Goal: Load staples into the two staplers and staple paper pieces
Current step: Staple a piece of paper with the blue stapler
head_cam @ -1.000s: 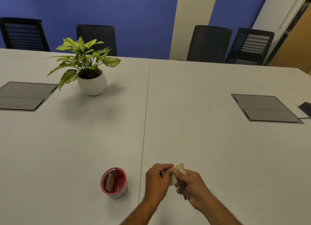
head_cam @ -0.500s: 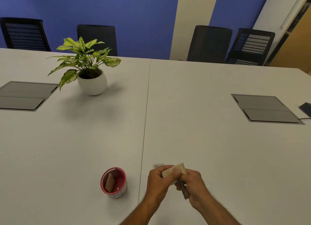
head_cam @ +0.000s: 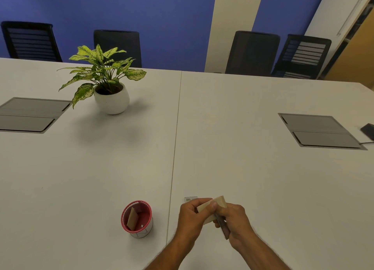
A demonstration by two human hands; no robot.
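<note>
Near the 6 o'clock edge of the white worktop, the left hand pinched small tan paper pieces between thumb and fingers. The right hand was closed round a slim grey metal stapler (mostly hidden). A red-rimmed round cup stood at 9 o'clock of the hands.

The bench filling most of the frame is a smooth, matt pale laminate, with matt grey panels set flush at the right and left edges. At lower centre, tan matt paper pieces look like thin card, and the stapler beneath them shows dull grey metal. The red cup at lower left looks like paper, while the white plant pot at upper left is smooth with a soft sheen, like glazed ceramic.
</note>
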